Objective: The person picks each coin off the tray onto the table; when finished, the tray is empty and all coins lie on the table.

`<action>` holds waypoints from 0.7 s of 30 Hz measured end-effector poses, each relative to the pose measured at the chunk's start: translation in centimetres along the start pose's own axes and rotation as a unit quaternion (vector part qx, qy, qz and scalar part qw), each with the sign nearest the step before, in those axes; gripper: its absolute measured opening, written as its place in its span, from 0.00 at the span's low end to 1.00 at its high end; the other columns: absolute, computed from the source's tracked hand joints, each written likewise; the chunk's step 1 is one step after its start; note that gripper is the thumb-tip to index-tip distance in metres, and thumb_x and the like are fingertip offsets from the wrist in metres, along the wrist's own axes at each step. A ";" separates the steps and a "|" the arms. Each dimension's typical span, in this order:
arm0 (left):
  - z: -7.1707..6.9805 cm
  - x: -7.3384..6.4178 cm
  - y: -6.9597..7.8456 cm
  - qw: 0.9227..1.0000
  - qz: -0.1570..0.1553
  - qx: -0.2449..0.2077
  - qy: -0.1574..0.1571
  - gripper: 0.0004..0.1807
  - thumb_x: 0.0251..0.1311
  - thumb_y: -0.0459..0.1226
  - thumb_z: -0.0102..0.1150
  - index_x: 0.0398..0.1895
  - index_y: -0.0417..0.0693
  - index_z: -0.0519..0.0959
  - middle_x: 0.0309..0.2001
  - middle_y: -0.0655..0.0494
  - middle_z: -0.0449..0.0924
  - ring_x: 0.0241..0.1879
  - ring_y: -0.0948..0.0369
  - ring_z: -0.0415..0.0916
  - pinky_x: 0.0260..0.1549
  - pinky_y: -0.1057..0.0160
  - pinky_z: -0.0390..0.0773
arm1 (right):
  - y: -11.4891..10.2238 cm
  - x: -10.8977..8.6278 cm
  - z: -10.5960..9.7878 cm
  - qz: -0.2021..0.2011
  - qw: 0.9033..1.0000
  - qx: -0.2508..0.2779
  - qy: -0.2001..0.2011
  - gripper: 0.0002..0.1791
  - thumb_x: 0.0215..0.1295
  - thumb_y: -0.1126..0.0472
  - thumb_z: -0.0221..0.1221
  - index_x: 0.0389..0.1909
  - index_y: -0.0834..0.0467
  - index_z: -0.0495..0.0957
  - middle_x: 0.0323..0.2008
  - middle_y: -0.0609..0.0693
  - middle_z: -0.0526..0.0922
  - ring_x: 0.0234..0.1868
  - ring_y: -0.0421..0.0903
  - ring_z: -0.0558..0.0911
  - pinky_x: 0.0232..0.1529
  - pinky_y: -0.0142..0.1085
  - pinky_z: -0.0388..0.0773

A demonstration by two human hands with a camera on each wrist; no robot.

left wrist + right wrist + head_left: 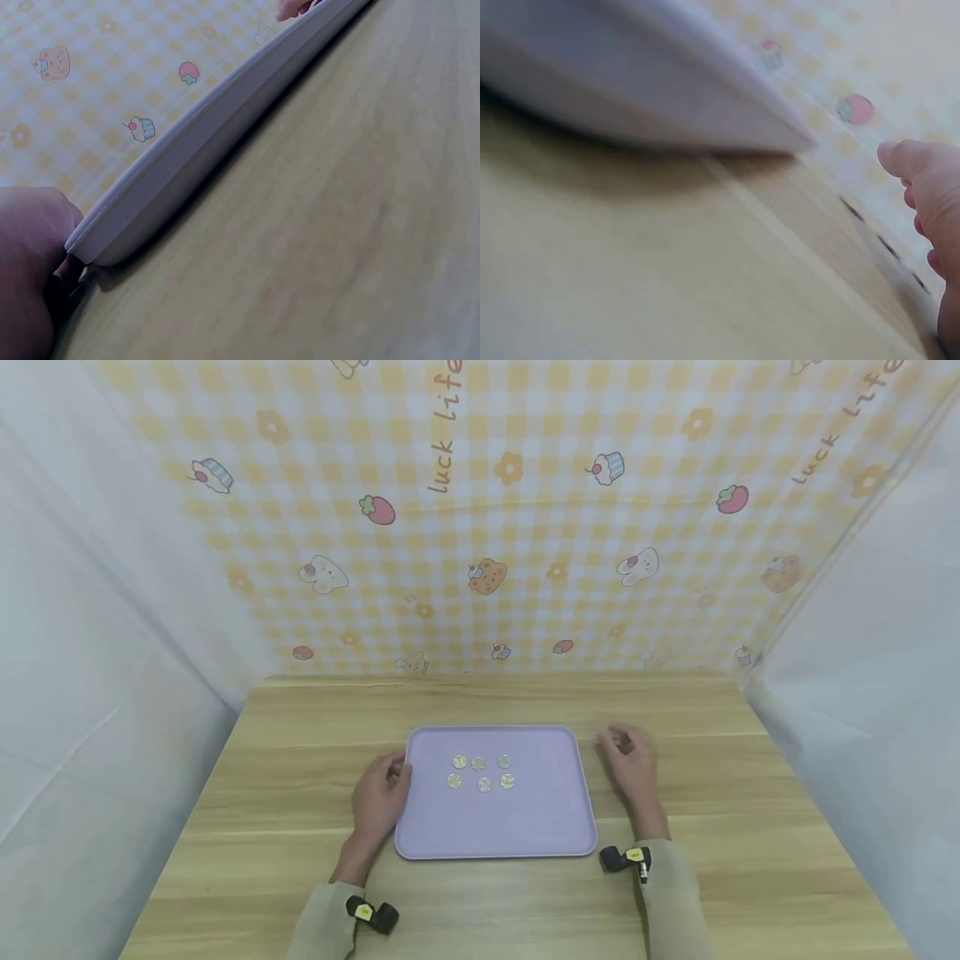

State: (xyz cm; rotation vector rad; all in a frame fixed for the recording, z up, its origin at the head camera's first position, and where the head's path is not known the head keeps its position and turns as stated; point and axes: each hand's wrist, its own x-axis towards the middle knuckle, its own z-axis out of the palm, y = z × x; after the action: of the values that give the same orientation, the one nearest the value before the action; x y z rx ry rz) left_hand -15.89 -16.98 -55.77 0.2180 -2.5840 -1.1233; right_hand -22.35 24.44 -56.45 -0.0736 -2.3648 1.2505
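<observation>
A shallow lavender tray (495, 827) lies flat on the table in the head view. Several small shiny coins (484, 784) are spread in two loose rows in its upper middle part. My left hand (378, 797) grips the tray's left edge, and in the left wrist view its thumb (41, 217) lies at the rim with fingers tucked beneath. Off the tray's upper right side is my right hand (632, 764), its fingers loosely bent and holding nothing. A gap shows between that hand and the tray's side (667, 82) in the right wrist view.
The wooden table (750, 827) runs back to a yellow checked cloth (525, 610) printed with cupcakes, strawberries and bears. White sheets (862, 693) hang at both sides. Black wrist cameras (372, 914) sit on both beige sleeves (671, 902).
</observation>
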 end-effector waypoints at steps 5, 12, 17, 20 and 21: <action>0.0 0.0 0.0 1.000 0.005 -0.006 0.003 0.15 0.63 0.39 0.62 0.51 0.44 0.83 0.33 0.55 0.82 0.26 0.62 0.72 0.27 0.65 0.69 | 1.0 0.5 -1.5 0.031 0.999 -0.024 0.010 0.19 0.65 0.53 0.65 0.50 0.61 0.81 0.43 0.58 0.80 0.43 0.46 0.75 0.47 0.37 0.71; -0.1 0.0 0.0 1.000 0.005 -0.007 -0.005 0.15 0.64 0.39 0.62 0.52 0.44 0.83 0.34 0.54 0.83 0.27 0.62 0.72 0.28 0.65 0.69 | 1.9 0.8 -3.2 0.085 0.996 -0.009 0.005 0.23 0.68 0.48 0.62 0.55 0.60 0.78 0.46 0.58 0.79 0.47 0.48 0.75 0.51 0.43 0.70; -0.1 0.0 0.1 1.000 0.007 -0.009 -0.006 0.15 0.64 0.39 0.61 0.52 0.44 0.83 0.34 0.54 0.83 0.27 0.62 0.72 0.27 0.65 0.69 | 2.7 1.1 -4.2 0.104 0.995 -0.007 0.000 0.27 0.68 0.45 0.61 0.58 0.60 0.77 0.51 0.58 0.79 0.52 0.49 0.75 0.54 0.44 0.69; -0.2 0.0 0.2 1.000 0.007 -0.009 -0.006 0.15 0.64 0.39 0.61 0.51 0.44 0.83 0.34 0.54 0.83 0.27 0.62 0.72 0.28 0.65 0.69 | 3.1 1.3 -4.7 0.110 0.994 -0.012 0.001 0.28 0.68 0.44 0.61 0.59 0.59 0.77 0.52 0.58 0.78 0.53 0.49 0.74 0.55 0.44 0.69; -0.2 0.0 0.2 1.000 0.007 -0.009 -0.007 0.15 0.64 0.39 0.61 0.51 0.43 0.83 0.35 0.54 0.83 0.27 0.62 0.72 0.27 0.65 0.69 | 3.2 1.3 -4.8 0.113 0.994 -0.013 0.003 0.28 0.68 0.44 0.61 0.59 0.60 0.77 0.53 0.58 0.78 0.53 0.49 0.74 0.55 0.45 0.69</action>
State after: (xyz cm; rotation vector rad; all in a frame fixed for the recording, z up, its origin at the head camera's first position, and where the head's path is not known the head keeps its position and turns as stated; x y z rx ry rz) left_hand -15.79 -17.01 -55.52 0.1895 -2.5823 -1.1465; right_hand -22.02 30.35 -56.17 -0.3620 -2.4203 1.3169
